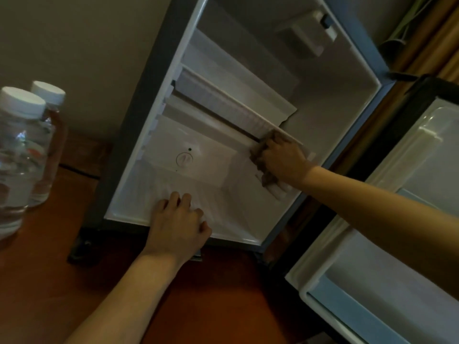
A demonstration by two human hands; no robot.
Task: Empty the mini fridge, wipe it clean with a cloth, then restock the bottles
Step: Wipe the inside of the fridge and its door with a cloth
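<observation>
Mini fridge, white-lined, open point(335, 100): emptied; two clear plastic bottles point(22, 150) outside left. Right hand point(279, 158) fingers clamped on white cloth point(278, 191), wiping; left hand point(177, 219) fingers loosely spread on floor. Restocking pending.

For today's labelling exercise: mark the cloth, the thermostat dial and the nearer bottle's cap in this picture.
cloth point(278, 191): head view, on the rolled white end below the right hand.
thermostat dial point(184, 159): head view, on its round face.
nearer bottle's cap point(22, 101): head view, on the cap's white top.

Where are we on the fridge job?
Emptying looks done: the white-lined mini fridge shows no bottles; two clear white-capped plastic bottles stand outside. Wiping is underway: right hand presses a folded white cloth inside; left hand rests on the floor lip. Restocking remains.
</observation>
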